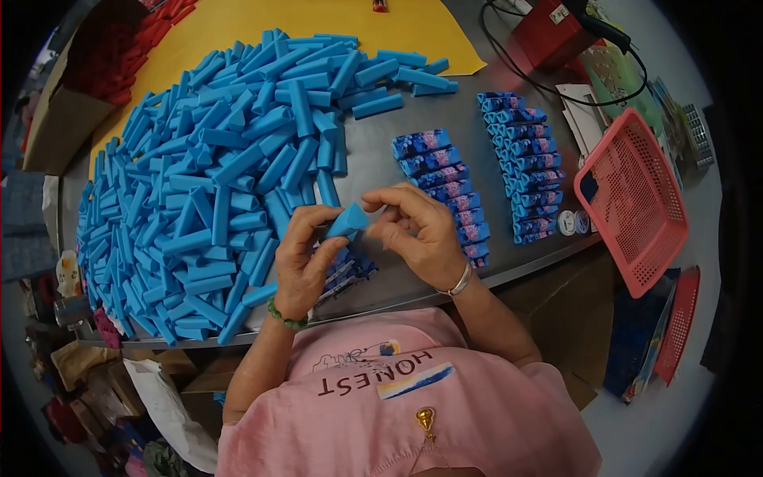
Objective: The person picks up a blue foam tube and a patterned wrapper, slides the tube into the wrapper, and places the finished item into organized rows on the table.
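Observation:
My left hand (300, 256) grips a blue triangular block (350, 220) between thumb and fingers, its three-sided end facing up. My right hand (421, 234) is close beside that end, fingers curled and thumb drawn in; what its fingertips pinch, if anything, I cannot make out. Below my left wrist lie dark blue patterned wrappers (354, 269), partly hidden by the hand. A large heap of plain blue blocks (230, 171) spreads to the left. Just beyond my right hand runs a row of blocks in patterned wrapping (433, 165), partly covered by the hand.
Further right stands a stacked group of wrapped blocks (528, 163). Small round containers (574, 222) sit near a pink plastic basket (636, 203) at the table edge. A red box (552, 36) and black cable are behind. A cardboard box (67, 119) with red pieces stands far left.

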Tool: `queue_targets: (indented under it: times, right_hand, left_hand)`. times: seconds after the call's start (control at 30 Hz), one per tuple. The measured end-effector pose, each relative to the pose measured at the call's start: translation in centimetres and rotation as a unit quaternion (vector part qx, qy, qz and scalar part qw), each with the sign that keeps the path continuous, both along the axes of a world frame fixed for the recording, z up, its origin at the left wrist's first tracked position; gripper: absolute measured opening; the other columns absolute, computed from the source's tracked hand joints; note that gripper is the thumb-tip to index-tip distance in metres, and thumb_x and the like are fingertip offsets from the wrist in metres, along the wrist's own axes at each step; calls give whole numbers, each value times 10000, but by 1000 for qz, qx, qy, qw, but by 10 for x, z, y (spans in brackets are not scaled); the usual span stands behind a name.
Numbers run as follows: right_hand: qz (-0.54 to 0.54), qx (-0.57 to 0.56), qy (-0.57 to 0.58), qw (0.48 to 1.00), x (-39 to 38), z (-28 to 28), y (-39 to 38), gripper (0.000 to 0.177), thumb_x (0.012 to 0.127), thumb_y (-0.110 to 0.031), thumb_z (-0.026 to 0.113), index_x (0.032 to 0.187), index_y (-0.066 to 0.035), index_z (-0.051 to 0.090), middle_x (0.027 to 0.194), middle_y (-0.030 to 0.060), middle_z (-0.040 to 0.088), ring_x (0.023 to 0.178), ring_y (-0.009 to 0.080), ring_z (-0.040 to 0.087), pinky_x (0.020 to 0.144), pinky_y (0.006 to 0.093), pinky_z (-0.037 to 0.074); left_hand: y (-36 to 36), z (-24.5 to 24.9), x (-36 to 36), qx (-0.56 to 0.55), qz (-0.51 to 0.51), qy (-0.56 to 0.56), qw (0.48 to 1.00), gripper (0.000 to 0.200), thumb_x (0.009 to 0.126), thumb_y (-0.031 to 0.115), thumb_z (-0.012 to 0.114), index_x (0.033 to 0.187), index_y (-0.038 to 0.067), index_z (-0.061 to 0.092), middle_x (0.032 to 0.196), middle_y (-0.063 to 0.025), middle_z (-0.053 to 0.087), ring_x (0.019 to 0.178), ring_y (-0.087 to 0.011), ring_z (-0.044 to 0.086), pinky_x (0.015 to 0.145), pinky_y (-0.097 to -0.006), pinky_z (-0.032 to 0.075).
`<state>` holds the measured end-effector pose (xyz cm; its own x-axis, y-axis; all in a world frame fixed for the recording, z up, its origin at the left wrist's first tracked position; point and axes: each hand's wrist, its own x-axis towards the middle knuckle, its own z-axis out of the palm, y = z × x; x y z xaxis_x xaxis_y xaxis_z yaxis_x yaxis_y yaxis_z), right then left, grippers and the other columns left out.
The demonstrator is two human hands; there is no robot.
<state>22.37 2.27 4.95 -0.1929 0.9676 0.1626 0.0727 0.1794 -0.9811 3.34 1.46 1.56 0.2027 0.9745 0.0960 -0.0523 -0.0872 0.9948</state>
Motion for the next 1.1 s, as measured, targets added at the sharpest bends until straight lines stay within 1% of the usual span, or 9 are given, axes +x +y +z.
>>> queue_targets:
  times: [0.1, 0.17, 0.23, 0.33, 0.4, 0.53, 0.77, 0.83, 1.1]
  right_hand:
    - [21, -19, -62, 998, -5, 0, -4, 292, 796, 24, 654, 1086, 22, 615, 935, 57, 560, 728, 74, 583, 568, 185, 477]
    - [20, -4, -96, 995, -3, -5, -4, 269, 806, 22, 647, 1073, 25, 613, 919, 50, 552, 719, 71, 585, 555, 184, 470]
    - [22, 8, -126, 992, 0, -10, -4, 246, 816, 21, 640, 1060, 28, 611, 903, 44, 543, 711, 68, 587, 541, 182, 462]
    - [-81, -36, -54, 995, 12, -13, -4, 165, 847, 19, 615, 1012, 27, 612, 857, 30, 543, 666, 73, 598, 516, 173, 451]
    - [-88, -71, -17, 994, 17, -14, -3, 156, 830, 9, 633, 985, 17, 621, 839, 33, 543, 646, 76, 596, 513, 179, 453]
    - [-59, -93, -2, 994, 16, -22, -8, 156, 865, 21, 594, 1020, 30, 610, 887, 44, 556, 668, 77, 604, 525, 168, 458]
    - [-70, -85, -10, 994, 22, -26, -13, 174, 864, 19, 599, 1037, 31, 606, 863, 40, 563, 664, 77, 607, 532, 169, 461]
    - [-62, -105, 23, 992, 25, -27, -13, 176, 867, 17, 597, 1042, 29, 607, 858, 46, 579, 661, 78, 612, 535, 168, 467]
    - [-18, -181, 178, 967, 27, -23, -10, 156, 875, -23, 613, 1024, 22, 616, 801, 66, 632, 644, 88, 645, 508, 161, 485]
  left_hand:
    - [0, -2, 0, 110, 28, 99, 989, 324, 777, 28, 707, 1081, 16, 596, 1020, -89, 542, 866, -198, 559, 725, -283, 469]
    - [-4, 10, 4, 207, 64, 247, 945, 337, 717, 42, 752, 1015, 16, 598, 984, -102, 546, 831, -224, 553, 698, -300, 463]
    - [-5, 16, -3, 151, 68, 249, 954, 329, 710, 61, 760, 991, 15, 594, 975, -103, 547, 827, -227, 554, 695, -307, 463]
    - [-8, 16, -25, 74, 58, 294, 951, 343, 674, 129, 791, 936, 17, 599, 924, -100, 553, 828, -244, 553, 699, -326, 462]
    - [-15, 8, -34, 135, -18, 453, 881, 329, 653, 152, 798, 897, 21, 621, 885, -103, 553, 814, -276, 542, 690, -357, 459]
    - [-27, -11, -31, 63, -11, 506, 860, 301, 623, 122, 803, 844, 31, 619, 847, -99, 555, 825, -284, 544, 703, -361, 438]
    - [-31, -24, -31, 93, 57, 413, 904, 223, 642, 22, 772, 793, 12, 608, 771, -84, 543, 713, -220, 547, 600, -315, 423]
    - [-34, -25, -32, -14, 88, 335, 938, 158, 677, -6, 740, 770, -2, 613, 764, -82, 549, 700, -202, 556, 603, -296, 431]
    - [-26, -7, -40, -54, -2, 209, 976, 68, 763, -10, 710, 785, -17, 646, 741, -28, 542, 680, -118, 489, 598, -252, 384]
